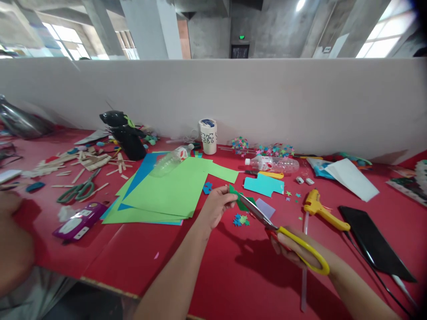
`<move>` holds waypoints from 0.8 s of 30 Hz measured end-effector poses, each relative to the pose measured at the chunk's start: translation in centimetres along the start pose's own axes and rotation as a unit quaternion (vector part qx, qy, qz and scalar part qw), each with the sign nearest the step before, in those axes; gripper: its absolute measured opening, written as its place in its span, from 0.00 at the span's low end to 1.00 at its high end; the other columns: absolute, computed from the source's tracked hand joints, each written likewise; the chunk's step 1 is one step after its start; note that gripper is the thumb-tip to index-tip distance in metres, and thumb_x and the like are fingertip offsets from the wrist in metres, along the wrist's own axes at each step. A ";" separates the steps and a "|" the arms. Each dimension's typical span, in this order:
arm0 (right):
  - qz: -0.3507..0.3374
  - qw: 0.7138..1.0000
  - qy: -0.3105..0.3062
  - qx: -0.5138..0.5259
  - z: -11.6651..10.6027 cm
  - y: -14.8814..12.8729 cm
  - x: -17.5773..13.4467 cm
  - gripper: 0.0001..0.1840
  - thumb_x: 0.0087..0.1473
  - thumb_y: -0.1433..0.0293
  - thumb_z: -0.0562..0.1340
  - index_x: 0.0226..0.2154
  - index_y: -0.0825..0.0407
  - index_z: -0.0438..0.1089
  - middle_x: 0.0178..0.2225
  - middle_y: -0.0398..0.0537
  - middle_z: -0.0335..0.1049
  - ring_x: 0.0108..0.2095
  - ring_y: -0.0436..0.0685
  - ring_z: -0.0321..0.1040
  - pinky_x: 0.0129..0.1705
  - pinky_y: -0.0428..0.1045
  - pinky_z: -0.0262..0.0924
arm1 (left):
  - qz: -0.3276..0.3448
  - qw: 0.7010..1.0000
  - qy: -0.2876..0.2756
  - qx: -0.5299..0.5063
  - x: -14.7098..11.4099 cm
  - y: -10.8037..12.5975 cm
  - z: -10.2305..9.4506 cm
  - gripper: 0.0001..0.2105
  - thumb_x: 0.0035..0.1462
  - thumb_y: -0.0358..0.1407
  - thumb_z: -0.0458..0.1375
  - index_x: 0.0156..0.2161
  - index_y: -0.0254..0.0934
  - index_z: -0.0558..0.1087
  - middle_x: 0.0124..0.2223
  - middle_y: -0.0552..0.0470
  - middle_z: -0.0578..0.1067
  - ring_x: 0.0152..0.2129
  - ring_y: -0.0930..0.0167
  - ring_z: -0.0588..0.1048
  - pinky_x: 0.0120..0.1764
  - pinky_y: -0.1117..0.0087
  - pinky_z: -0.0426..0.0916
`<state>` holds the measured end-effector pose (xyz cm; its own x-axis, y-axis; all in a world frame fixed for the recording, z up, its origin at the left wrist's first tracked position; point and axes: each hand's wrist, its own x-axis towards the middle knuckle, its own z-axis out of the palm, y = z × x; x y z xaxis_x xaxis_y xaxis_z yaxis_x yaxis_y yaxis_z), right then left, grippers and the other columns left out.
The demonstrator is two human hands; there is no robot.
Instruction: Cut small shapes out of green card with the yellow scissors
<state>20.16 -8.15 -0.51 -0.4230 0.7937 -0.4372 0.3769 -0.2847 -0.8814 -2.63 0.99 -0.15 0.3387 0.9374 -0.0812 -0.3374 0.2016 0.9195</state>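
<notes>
My left hand (219,206) pinches a small piece of dark green paper (232,190) above the table. In my right hand (289,244) is a pair of scissors (263,218) with yellow and red handles, its blades pointing at the paper. Whether the blades have bitten into the paper, I cannot tell. Just behind the blades lie a larger green paper piece (246,203) and a lilac square (266,208). Below them sits a small heap of blue and yellow-green paper stars (240,220). A blue paper piece (207,188) rests left of my left hand.
Green and blue sheets (167,191) spread to the left, with a plastic bottle (171,161) on them. A yellow glue gun (322,210) and a black tablet-like slab (375,240) lie right. Further left are green-handled scissors (78,191), wooden sticks (93,160) and another person's arm (15,240).
</notes>
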 end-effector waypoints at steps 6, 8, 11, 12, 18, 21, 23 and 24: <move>-0.018 1.000 0.004 -0.018 -0.1 0.8 -0.5 0.23 0.56 0.52 0.48 0.27 0.54 0.61 0.14 0.34 0.50 0.13 0.43 0.48 0.14 0.38 0.44 | -0.013 1.000 -0.014 0.009 -0.3 0.3 0.2 0.03 0.43 0.30 0.58 0.25 0.31 0.69 0.20 0.57 0.64 0.16 0.81 0.60 0.21 0.78 0.53; -0.020 1.000 0.015 -0.017 0.1 0.9 -0.5 0.24 0.54 0.51 0.48 0.26 0.54 0.61 0.14 0.34 0.50 0.13 0.43 0.48 0.14 0.39 0.43 | -0.014 1.000 -0.014 0.009 -0.3 0.3 0.2 0.03 0.43 0.30 0.58 0.25 0.31 0.70 0.20 0.57 0.64 0.16 0.81 0.60 0.21 0.78 0.53; -0.007 0.999 0.043 -0.023 0.5 0.5 -0.5 0.26 0.51 0.47 0.50 0.23 0.54 0.59 0.13 0.33 0.48 0.12 0.42 0.45 0.13 0.39 0.41 | -0.009 1.000 -0.011 0.011 -0.2 0.1 0.1 0.03 0.43 0.30 0.58 0.26 0.31 0.70 0.20 0.57 0.65 0.16 0.81 0.60 0.21 0.78 0.53; -0.006 0.999 0.045 -0.026 0.6 0.3 -0.5 0.26 0.50 0.47 0.50 0.23 0.53 0.58 0.13 0.33 0.48 0.12 0.42 0.45 0.13 0.39 0.41 | -0.008 1.000 -0.010 0.013 -0.2 0.1 0.1 0.03 0.44 0.30 0.58 0.26 0.31 0.70 0.20 0.57 0.65 0.16 0.81 0.60 0.21 0.78 0.53; 0.019 0.999 0.038 -0.031 0.6 -0.3 -0.3 0.27 0.49 0.46 0.50 0.20 0.53 0.56 0.13 0.33 0.48 0.12 0.42 0.44 0.12 0.39 0.40 | -0.022 0.999 -0.007 0.028 -0.1 0.1 0.0 0.03 0.43 0.31 0.58 0.26 0.32 0.70 0.20 0.58 0.64 0.15 0.81 0.60 0.20 0.78 0.53; 0.021 0.998 0.044 -0.041 0.5 -0.3 -0.3 0.27 0.49 0.46 0.50 0.20 0.53 0.55 0.13 0.33 0.47 0.12 0.42 0.44 0.12 0.39 0.40 | -0.028 0.999 -0.004 0.028 -0.1 0.2 0.1 0.03 0.42 0.31 0.58 0.25 0.32 0.69 0.19 0.58 0.64 0.15 0.81 0.60 0.20 0.78 0.53; 0.020 0.997 0.050 -0.049 0.7 -0.3 -0.2 0.27 0.49 0.45 0.50 0.20 0.53 0.55 0.13 0.33 0.48 0.13 0.42 0.44 0.13 0.39 0.41 | -0.026 0.999 -0.002 0.019 -0.1 0.2 0.1 0.04 0.42 0.31 0.59 0.24 0.32 0.69 0.19 0.58 0.64 0.15 0.81 0.60 0.20 0.78 0.53; 0.020 0.997 0.053 -0.052 0.8 -0.3 -0.2 0.27 0.48 0.45 0.50 0.20 0.52 0.56 0.13 0.33 0.48 0.13 0.42 0.45 0.13 0.39 0.41 | -0.022 1.000 0.001 0.013 -0.1 0.2 0.2 0.04 0.42 0.31 0.59 0.24 0.32 0.69 0.19 0.58 0.64 0.15 0.82 0.60 0.20 0.78 0.53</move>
<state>19.46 -8.62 -0.33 -0.3190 0.8361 -0.4464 0.4776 -0.2650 -0.8376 -2.58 0.88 0.12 0.3511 0.9283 -0.1224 -0.2988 0.2350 0.9249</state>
